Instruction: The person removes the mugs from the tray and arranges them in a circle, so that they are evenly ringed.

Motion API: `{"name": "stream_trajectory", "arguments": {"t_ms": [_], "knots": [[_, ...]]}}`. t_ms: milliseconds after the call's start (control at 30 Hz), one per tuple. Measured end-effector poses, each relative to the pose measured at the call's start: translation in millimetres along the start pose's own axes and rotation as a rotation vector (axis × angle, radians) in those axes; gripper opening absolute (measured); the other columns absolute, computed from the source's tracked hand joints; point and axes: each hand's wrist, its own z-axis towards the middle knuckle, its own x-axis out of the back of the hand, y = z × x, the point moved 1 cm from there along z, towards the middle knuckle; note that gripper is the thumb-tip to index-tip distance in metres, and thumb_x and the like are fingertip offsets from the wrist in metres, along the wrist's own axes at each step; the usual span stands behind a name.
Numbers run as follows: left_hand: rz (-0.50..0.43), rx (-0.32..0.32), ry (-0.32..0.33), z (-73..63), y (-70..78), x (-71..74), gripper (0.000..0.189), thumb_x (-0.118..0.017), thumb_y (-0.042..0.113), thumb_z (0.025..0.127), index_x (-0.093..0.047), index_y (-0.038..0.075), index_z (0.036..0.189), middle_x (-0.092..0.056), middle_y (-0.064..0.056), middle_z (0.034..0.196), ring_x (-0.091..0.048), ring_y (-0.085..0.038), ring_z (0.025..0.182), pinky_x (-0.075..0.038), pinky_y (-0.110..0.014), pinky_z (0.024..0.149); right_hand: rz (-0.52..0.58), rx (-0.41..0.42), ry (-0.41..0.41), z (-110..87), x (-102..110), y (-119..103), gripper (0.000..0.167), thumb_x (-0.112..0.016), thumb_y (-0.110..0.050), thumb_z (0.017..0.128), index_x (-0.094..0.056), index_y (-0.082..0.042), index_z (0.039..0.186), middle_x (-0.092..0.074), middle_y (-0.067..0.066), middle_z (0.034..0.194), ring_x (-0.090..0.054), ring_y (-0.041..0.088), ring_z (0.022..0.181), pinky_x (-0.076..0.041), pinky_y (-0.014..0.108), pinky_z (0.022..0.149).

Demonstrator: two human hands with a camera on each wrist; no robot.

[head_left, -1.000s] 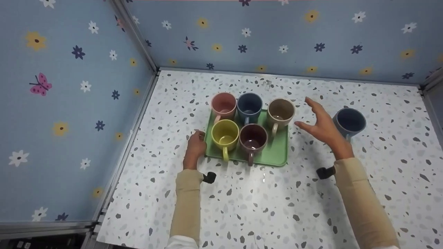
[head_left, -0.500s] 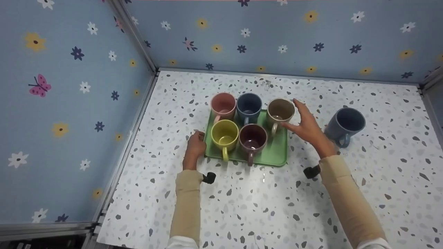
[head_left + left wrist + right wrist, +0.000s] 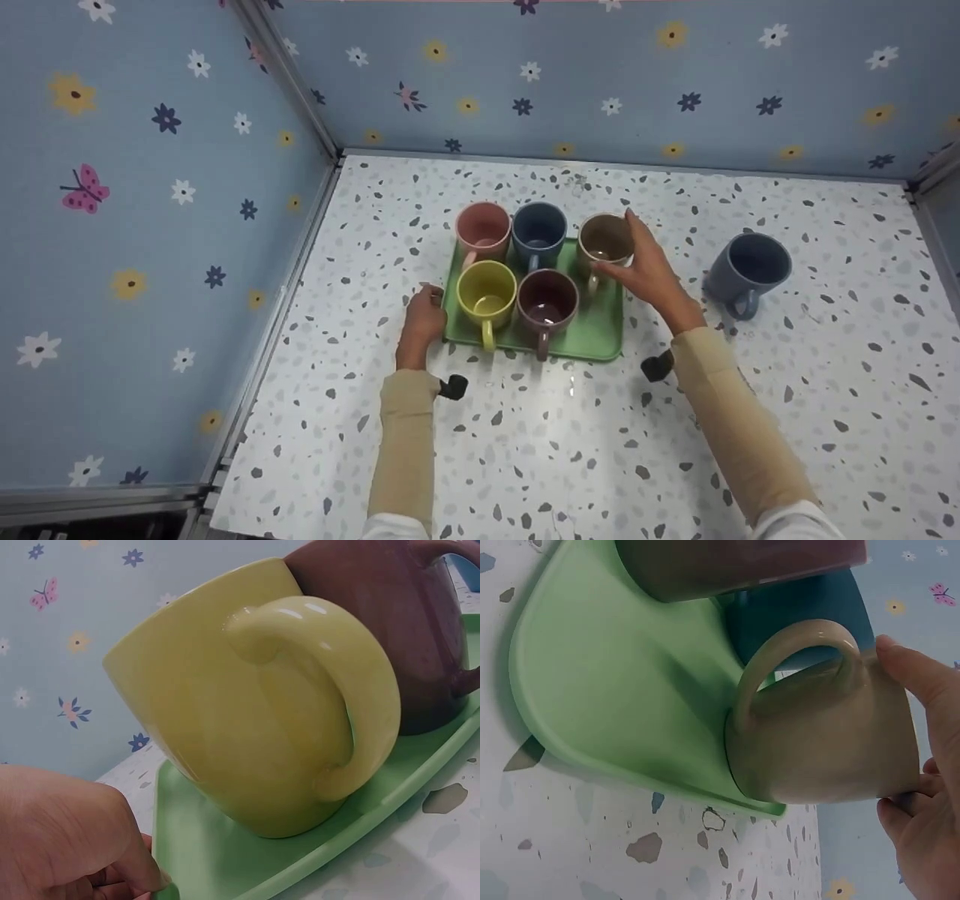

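A green tray (image 3: 592, 337) carries several upright mugs. At its left edge my left hand (image 3: 425, 315) pinches the rim; the left wrist view shows thumb and curled fingers at the tray's corner. Closest to that hand stands a yellow mug (image 3: 225, 705), handle toward me. My right hand (image 3: 651, 274) holds the beige mug (image 3: 825, 735) at the back right of the tray, thumb near its rim on the handle side and fingers around the other side. A maroon mug (image 3: 547, 300) is at front middle; a pink mug (image 3: 484, 229) and a blue mug (image 3: 540, 229) stand behind.
Another blue mug (image 3: 750, 270) stands on the speckled table (image 3: 555, 457) to the right of my right hand. Flower-patterned walls (image 3: 480, 75) bound the table at the back and left.
My right hand has moved left from beside the separate blue mug to the beige mug and closed around it. My left hand stays at the tray's edge.
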Motion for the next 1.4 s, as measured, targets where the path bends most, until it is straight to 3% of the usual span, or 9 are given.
{"name": "stream_trajectory", "arguments": {"t_ms": [300,733,1400], "knots": [[0.018,-0.003,0.034,-0.2,0.7,-0.5,0.041,-0.038,-0.003,0.082,-0.054,-0.004,0.119,-0.062,-0.023,0.113,-0.058,-0.034,0.107,-0.045,-0.042,0.095,-0.007,0.004,0.079,0.9,-2,1,0.107,-0.083,-0.040,0.071,-0.021,-0.002,0.151,-0.030,0.023,0.152,-0.030,0.037,0.140,-0.023,0.051,0.115],[0.019,0.001,0.009,-0.3,1.2,-0.2,0.043,-0.038,-0.003,0.082,-0.053,-0.004,0.122,-0.061,-0.023,0.116,-0.057,-0.033,0.109,-0.044,-0.043,0.096,-0.030,0.026,0.158,-12.9,-5,1,0.103,-0.083,-0.044,0.068,-0.031,-0.006,0.149,-0.036,0.020,0.150,-0.035,0.036,0.138,-0.028,0.050,0.113],[0.038,-0.020,0.029,0.9,1.6,1.4,0.042,-0.039,-0.004,0.080,-0.055,-0.005,0.119,-0.062,-0.023,0.111,-0.058,-0.034,0.106,-0.044,-0.043,0.095,0.024,0.080,0.243,-36.7,19,-2,0.096,-0.086,-0.033,0.067,-0.038,-0.004,0.145,-0.047,0.020,0.142,-0.047,0.035,0.129,-0.039,0.048,0.105]]}}
